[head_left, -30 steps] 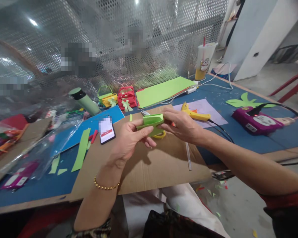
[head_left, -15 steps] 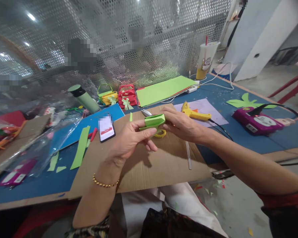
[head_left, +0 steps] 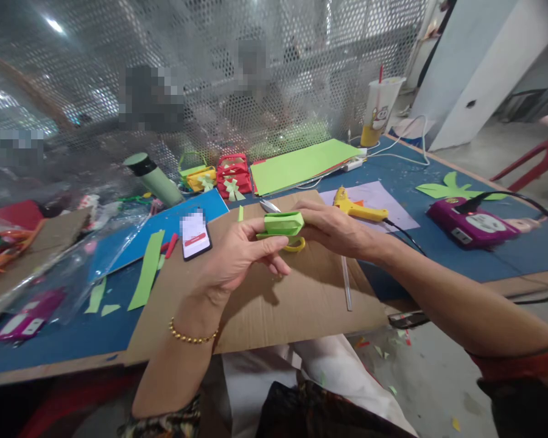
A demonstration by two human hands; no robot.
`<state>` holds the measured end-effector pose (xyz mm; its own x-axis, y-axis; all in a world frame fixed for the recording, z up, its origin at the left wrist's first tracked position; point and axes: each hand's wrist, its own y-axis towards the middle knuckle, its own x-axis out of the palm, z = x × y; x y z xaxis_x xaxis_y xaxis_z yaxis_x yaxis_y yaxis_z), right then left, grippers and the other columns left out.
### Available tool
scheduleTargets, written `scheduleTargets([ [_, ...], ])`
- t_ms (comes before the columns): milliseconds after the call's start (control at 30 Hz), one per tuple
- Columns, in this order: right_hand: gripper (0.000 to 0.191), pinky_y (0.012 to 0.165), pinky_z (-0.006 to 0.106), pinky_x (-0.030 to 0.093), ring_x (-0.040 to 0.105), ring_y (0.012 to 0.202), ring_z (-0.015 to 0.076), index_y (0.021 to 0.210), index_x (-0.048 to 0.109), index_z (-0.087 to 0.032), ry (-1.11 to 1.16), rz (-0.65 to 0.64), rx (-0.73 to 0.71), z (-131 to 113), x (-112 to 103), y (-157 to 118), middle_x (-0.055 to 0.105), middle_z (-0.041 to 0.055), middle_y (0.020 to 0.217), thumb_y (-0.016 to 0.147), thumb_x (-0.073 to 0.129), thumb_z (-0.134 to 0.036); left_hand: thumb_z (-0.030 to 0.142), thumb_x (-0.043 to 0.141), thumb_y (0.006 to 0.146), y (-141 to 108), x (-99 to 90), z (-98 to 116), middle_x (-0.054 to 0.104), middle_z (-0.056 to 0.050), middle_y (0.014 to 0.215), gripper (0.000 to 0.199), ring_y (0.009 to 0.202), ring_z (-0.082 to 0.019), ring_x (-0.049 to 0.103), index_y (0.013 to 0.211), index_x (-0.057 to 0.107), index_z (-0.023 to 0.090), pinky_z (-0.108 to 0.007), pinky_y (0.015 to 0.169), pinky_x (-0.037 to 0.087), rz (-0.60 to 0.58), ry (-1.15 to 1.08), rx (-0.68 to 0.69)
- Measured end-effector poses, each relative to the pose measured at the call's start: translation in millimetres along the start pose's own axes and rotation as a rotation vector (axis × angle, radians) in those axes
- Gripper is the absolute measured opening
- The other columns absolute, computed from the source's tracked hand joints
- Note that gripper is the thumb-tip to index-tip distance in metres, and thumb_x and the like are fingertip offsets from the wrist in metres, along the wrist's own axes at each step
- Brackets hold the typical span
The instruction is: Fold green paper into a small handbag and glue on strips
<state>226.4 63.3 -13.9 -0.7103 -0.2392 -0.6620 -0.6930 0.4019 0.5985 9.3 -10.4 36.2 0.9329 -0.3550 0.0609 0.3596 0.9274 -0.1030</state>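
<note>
A small folded green paper piece (head_left: 283,223), like a little box or pouch, is held up over the cardboard sheet (head_left: 274,304). My left hand (head_left: 244,252) grips its left end between thumb and fingers. At its right end my right hand (head_left: 333,229) has bent fingers closed on it; the fingertips are partly hidden behind the paper. Just beneath lie scissors, their yellow handle (head_left: 296,246) showing below the paper and their blades (head_left: 270,207) beyond it.
A yellow glue gun (head_left: 360,208) lies on purple paper to the right, beside a clear glue stick (head_left: 346,283) and a purple power socket (head_left: 472,222). On the left are a phone (head_left: 195,237) and green strips (head_left: 147,271). Small red paper bags (head_left: 234,176) stand behind.
The green paper piece has tilted between my hands, so its folded side faces me more and its open top shows less. Both hands stay nearly in place.
</note>
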Motion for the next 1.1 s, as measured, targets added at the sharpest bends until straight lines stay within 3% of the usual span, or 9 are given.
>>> scheduleTargets([
  [367, 0.024, 0.084, 0.03, 0.051, 0.064, 0.093, 0.0172, 0.1, 0.068, -0.018, 0.023, -0.041, -0.003, 0.0, -3.3, 0.8, 0.066, 0.0085, 0.106, 0.109, 0.046, -0.024, 0.029, 0.098, 0.063, -2.8, 2.2, 4.9, 0.085, -0.008, 0.096, 0.039, 0.051, -0.013, 0.074, 0.096, 0.085, 0.015, -0.017, 0.048, 0.057, 0.04, 0.013, -0.006],
  [567, 0.027, 0.079, 0.029, 0.049, 0.059, 0.085, 0.0157, 0.098, 0.067, -0.016, -0.022, -0.023, -0.031, 2.7, -3.9, 0.2, 0.065, 0.0079, 0.101, 0.11, 0.049, -0.032, 0.027, 0.093, 0.068, -2.4, 4.0, 4.6, 0.084, -0.007, 0.092, 0.031, 0.047, -0.012, 0.071, 0.096, 0.085, 0.014, -0.017, 0.045, 0.056, 0.136, 0.115, 0.082],
  [633, 0.027, 0.075, 0.028, 0.05, 0.058, 0.08, 0.0147, 0.109, 0.069, -0.015, -0.056, -0.001, -0.021, 2.0, -4.1, -0.4, 0.064, 0.0073, 0.1, 0.108, 0.056, -0.039, 0.026, 0.09, 0.071, -1.4, 4.3, 3.7, 0.084, -0.006, 0.088, 0.029, 0.048, -0.011, 0.071, 0.096, 0.085, 0.014, -0.016, 0.045, 0.056, 0.182, 0.15, 0.124],
  [700, 0.04, 0.072, 0.028, 0.051, 0.057, 0.077, 0.0141, 0.129, 0.066, -0.014, -0.085, 0.039, -0.008, 0.0, -3.6, -0.8, 0.063, 0.0075, 0.102, 0.104, 0.063, -0.046, 0.027, 0.088, 0.073, -0.5, 4.2, 2.6, 0.083, -0.006, 0.084, 0.028, 0.048, -0.011, 0.071, 0.097, 0.085, 0.014, -0.016, 0.046, 0.055, 0.196, 0.176, 0.143],
  [800, 0.051, 0.072, 0.029, 0.053, 0.059, 0.077, 0.0135, 0.144, 0.057, -0.014, -0.142, 0.129, -0.03, -4.3, -1.9, -0.6, 0.064, 0.0088, 0.109, 0.103, 0.066, -0.044, 0.03, 0.087, 0.074, 0.2, 3.5, 1.0, 0.083, -0.006, 0.084, 0.028, 0.048, -0.011, 0.071, 0.097, 0.084, 0.014, -0.017, 0.046, 0.055, 0.194, 0.188, 0.155],
  [967, 0.024, 0.066, 0.027, 0.052, 0.058, 0.072, 0.0121, 0.126, 0.063, -0.021, -0.266, 0.341, -0.156, -13.8, -1.5, -0.9, 0.065, 0.0068, 0.107, 0.105, 0.063, -0.029, 0.033, 0.092, 0.068, 0.8, 2.6, 1.3, 0.084, -0.007, 0.09, 0.036, 0.048, -0.011, 0.071, 0.099, 0.084, 0.015, -0.018, 0.047, 0.055, 0.22, 0.169, 0.126],
  [1100, 0.015, 0.064, 0.028, 0.047, 0.058, 0.078, 0.0156, 0.112, 0.072, -0.026, -0.384, 0.281, -0.141, -21.1, -0.4, -2.6, 0.065, 0.0041, 0.097, 0.105, 0.058, -0.028, 0.038, 0.092, 0.07, 1.4, 3.0, 3.2, 0.084, -0.008, 0.092, 0.039, 0.052, -0.012, 0.072, 0.1, 0.084, 0.015, -0.019, 0.05, 0.056, 0.223, 0.205, 0.106],
])
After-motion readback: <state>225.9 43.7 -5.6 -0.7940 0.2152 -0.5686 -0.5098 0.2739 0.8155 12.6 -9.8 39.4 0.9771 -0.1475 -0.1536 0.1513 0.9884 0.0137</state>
